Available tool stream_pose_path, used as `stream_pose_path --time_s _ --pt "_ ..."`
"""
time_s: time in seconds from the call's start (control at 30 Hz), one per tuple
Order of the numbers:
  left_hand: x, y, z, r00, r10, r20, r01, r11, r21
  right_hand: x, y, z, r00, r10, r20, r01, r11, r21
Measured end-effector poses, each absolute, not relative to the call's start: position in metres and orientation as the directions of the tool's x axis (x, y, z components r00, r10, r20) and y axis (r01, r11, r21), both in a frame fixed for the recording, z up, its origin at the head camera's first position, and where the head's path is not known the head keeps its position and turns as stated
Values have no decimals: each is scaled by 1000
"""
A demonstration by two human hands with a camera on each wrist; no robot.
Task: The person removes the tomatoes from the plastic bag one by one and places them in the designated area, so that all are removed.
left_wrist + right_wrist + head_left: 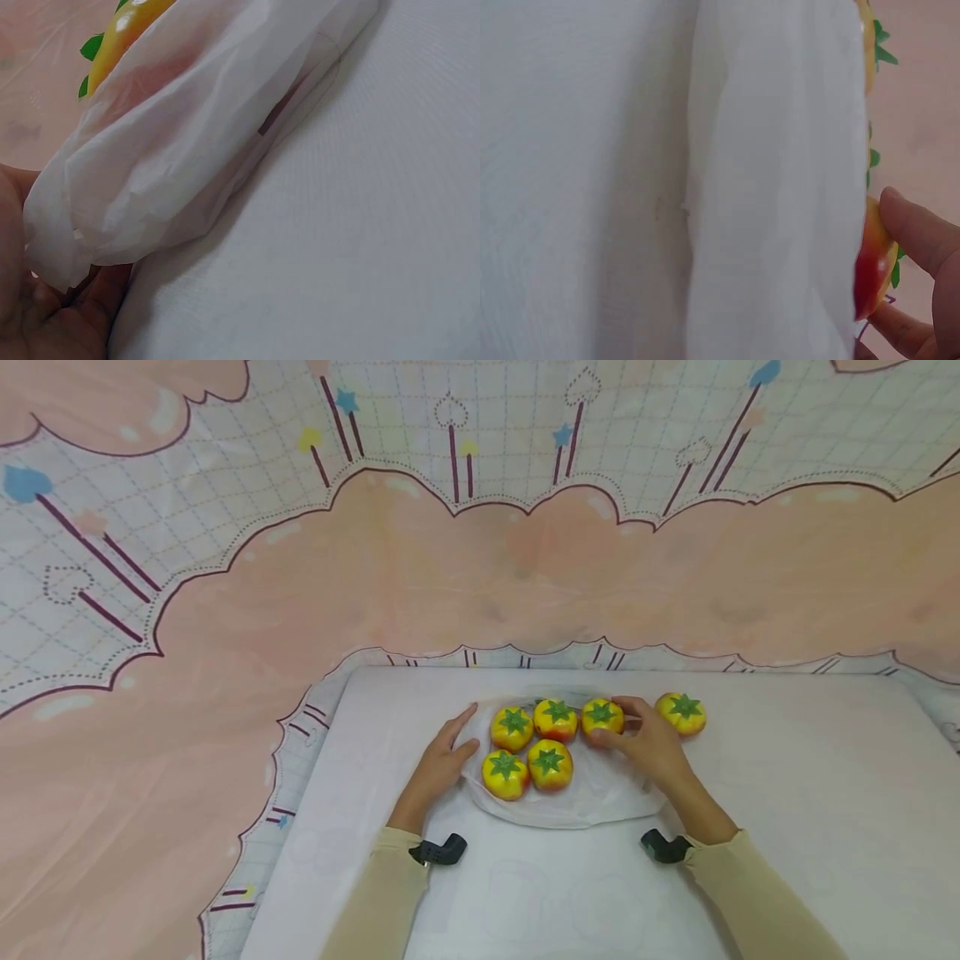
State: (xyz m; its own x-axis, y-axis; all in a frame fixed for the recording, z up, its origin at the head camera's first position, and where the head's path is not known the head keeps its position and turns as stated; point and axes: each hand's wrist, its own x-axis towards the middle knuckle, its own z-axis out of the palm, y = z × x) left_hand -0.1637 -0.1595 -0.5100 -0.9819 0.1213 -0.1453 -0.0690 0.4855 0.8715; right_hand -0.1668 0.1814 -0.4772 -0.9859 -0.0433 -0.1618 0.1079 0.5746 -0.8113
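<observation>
Several yellow-red fruits with green star-shaped leaf tops, like persimmons, are grouped on a white plastic bag (592, 797). My right hand (652, 739) pinches the fruit at the group's right end (602, 717) between thumb and fingers; its red side (877, 259) shows past the bag in the right wrist view. My left hand (442, 764) is at the bag's left edge, thumb and index finger apart. In the left wrist view, a fold of the bag (142, 172) lies against that hand, and part of its fingers is hidden. The nearest fruit to it is at the group's left (506, 775).
One more such fruit (681, 714) sits on the white table (540, 893), beyond the right hand. A cloth printed with pink clouds (525, 585) hangs behind the table and down its left side. Dark camera mounts (442, 850) are strapped to both wrists.
</observation>
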Motion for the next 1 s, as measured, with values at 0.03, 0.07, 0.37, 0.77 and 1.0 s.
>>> stream_pose_path --time_s 0.03,0.07,0.37,0.77,1.0 --pt "-164 -160 -510 -982 122 -146 -70 485 872 -166 182 -476 -985 -43 -166 112 574 -811" --pt "-164 -160 -510 -981 123 -148 -70 485 872 -165 182 -474 -984 -42 -171 116 572 -812" --pt "-166 -159 -512 -980 130 -152 -71 485 871 -156 189 -459 -968 -17 -249 196 564 -802" --pt "-166 -160 -514 -980 129 -151 -69 492 868 -150 195 -455 -972 -10 -236 188 573 -797" --pt "-166 -160 -514 -982 137 -133 -52 477 878 -148 198 -450 -978 -12 -210 163 592 -790"
